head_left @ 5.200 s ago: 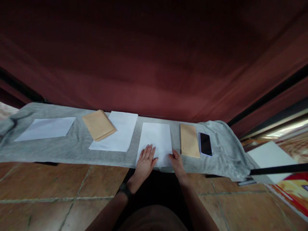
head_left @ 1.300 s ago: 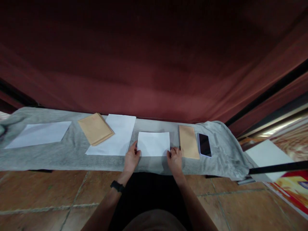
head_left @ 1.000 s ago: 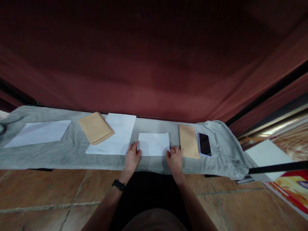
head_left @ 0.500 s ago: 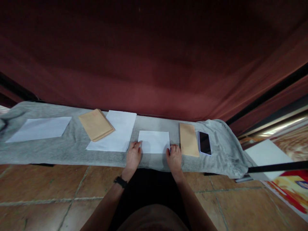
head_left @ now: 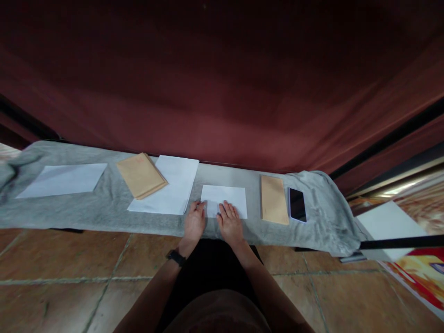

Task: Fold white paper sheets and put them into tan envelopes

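Observation:
A small white sheet lies flat on the grey cloth, directly in front of me. My left hand rests at its left edge with the fingers curled; whether they pinch the paper is hard to make out. On the sheet's lower middle lies my right hand, palm down with the fingers spread. To the left is a stack of larger white paper, partly under several brown envelopes. A single brown envelope lies right of the small sheet, beside a phone with a dark screen.
Grey cloth covers the long narrow surface. Another white sheet lies at the far left. Dark red fabric hangs behind. A white board and a black bar are at the right, above tiled floor.
My right hand has moved left from the small sheet's right edge onto its lower middle, and its fingers have spread. My left hand stays at the left edge. The view has shifted slightly.

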`<state>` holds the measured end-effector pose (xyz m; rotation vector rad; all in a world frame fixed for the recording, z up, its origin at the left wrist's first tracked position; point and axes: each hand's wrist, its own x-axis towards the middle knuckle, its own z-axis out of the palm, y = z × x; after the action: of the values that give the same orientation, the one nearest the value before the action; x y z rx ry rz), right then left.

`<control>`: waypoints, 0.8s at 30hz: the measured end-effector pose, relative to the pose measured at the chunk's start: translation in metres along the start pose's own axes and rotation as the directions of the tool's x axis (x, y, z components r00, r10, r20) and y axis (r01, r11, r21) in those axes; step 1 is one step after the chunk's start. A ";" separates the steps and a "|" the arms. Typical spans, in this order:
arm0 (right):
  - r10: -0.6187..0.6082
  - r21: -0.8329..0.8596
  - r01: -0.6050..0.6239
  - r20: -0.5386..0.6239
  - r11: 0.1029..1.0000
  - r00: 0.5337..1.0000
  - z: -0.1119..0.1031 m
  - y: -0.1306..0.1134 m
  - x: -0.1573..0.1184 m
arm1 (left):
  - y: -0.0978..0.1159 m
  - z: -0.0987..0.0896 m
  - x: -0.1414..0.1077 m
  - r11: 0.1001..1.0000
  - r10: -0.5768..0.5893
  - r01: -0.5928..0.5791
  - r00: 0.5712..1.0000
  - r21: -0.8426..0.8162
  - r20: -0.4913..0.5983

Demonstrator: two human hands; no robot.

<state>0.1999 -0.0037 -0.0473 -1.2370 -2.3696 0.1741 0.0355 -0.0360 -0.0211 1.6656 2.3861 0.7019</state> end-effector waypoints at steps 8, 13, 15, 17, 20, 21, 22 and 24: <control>0.089 -0.112 -0.086 0.023 0.990 0.996 -0.008 0.019 -0.007 | 0.001 0.003 -0.004 0.999 0.029 -0.028 0.999 0.025 -0.032; 0.154 -0.146 -0.151 0.012 0.978 0.988 -0.012 0.029 -0.012 | 0.001 0.004 -0.007 0.997 0.031 -0.028 0.999 0.071 -0.035; 0.160 -0.152 -0.158 -0.001 0.976 0.987 -0.012 0.030 -0.013 | 0.002 0.004 -0.008 0.995 0.037 -0.034 0.999 0.094 -0.032; 0.156 -0.153 -0.155 -0.010 0.976 0.988 -0.011 0.031 -0.013 | 0.003 0.003 -0.009 0.992 0.047 -0.044 0.999 0.118 -0.026; 0.149 -0.152 -0.151 -0.022 0.977 0.989 -0.009 0.032 -0.014 | 0.003 0.000 -0.010 0.988 0.066 -0.060 0.997 0.144 -0.033; 0.148 -0.152 -0.150 -0.027 0.977 0.989 -0.008 0.032 -0.014 | 0.003 -0.001 -0.010 0.985 0.075 -0.068 0.996 0.156 -0.039; 0.147 -0.152 -0.150 -0.034 0.977 0.989 -0.008 0.032 -0.014 | 0.003 -0.003 -0.011 0.982 0.082 -0.073 0.996 0.173 -0.046; 0.145 -0.150 -0.150 -0.046 0.977 0.988 -0.008 0.031 -0.014 | 0.005 -0.004 -0.012 0.974 0.091 -0.076 0.994 0.211 -0.062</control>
<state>0.2336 0.0030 -0.0552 -1.4769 -2.2974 0.0169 0.0427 -0.0468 -0.0169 1.8608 2.5290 0.5472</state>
